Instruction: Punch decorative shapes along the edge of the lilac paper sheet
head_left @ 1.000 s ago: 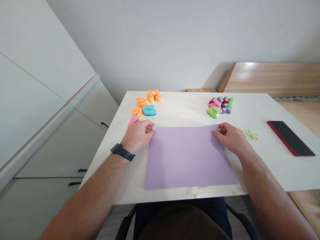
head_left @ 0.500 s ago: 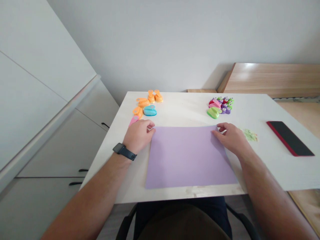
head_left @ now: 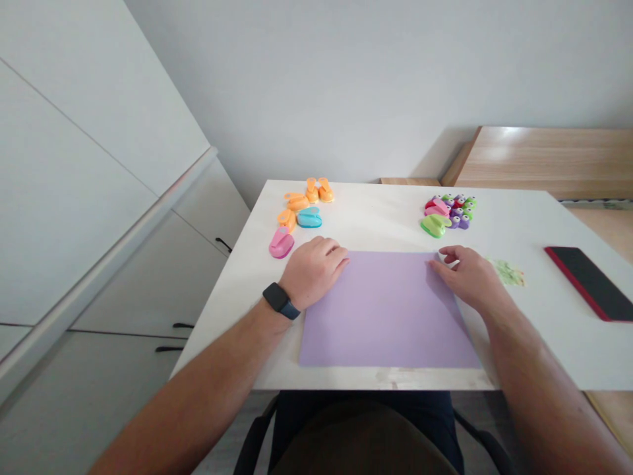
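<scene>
A sheet of purple paper (head_left: 386, 316) lies flat on the white table in front of me. My left hand (head_left: 315, 269), with a dark watch (head_left: 277, 298) on its wrist, rests over the sheet's upper left corner. Its fingers are stretched out against the paper, and they hide that corner. At the upper right corner is my right hand (head_left: 465, 274), its thumb touching the paper and its curved index finger a little apart from the thumb, just past the edge. It does not grip the sheet.
Orange craft punches (head_left: 297, 201), a blue punch (head_left: 309, 218) and a pink punch (head_left: 281, 242) stand at the back left. Back right are a green punch (head_left: 436, 225) and several small punches (head_left: 459, 212). A patterned leafy piece (head_left: 508, 272) and a black-and-red slab (head_left: 591, 280) lie on the right.
My left hand has shifted right from the sheet's left edge onto its upper corner, uncovering the pink punch. My right hand stays at its corner. The whole view has shifted slightly.
</scene>
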Demonstrator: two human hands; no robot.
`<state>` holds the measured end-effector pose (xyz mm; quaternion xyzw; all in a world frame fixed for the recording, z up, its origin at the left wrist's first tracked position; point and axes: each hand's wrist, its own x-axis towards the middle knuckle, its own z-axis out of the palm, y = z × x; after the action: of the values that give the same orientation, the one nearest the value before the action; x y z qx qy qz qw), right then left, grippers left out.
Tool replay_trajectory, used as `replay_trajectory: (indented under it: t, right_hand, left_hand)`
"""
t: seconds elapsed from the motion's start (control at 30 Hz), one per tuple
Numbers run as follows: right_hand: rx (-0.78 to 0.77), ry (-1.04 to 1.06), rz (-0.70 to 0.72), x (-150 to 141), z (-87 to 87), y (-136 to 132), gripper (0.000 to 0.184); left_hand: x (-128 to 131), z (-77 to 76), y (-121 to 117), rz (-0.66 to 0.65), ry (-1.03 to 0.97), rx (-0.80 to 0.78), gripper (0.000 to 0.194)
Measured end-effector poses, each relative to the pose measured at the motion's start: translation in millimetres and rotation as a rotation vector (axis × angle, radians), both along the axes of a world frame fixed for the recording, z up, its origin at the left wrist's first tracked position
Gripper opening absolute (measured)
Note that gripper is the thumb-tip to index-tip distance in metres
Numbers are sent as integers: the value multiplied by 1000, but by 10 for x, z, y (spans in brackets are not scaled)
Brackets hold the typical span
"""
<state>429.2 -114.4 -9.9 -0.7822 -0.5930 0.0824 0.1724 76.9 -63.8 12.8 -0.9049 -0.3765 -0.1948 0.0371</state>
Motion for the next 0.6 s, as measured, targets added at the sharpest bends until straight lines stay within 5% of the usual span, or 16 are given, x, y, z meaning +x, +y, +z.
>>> replay_trajectory:
  t: [0.17, 0.33, 0.6]
  right_hand:
    - [-1, -6, -1, 1, -4, -2, 46]
    - [1, -14, 0, 4, -15, -4, 47]
    - [1, -16, 9, -2, -3, -6, 46]
  left_hand:
    - [28, -30, -18, -52, -101, -80, 22]
    - [26, -7, -70, -78, -472, -400, 21]
    - [9, -55, -12, -112, -215, -220, 21]
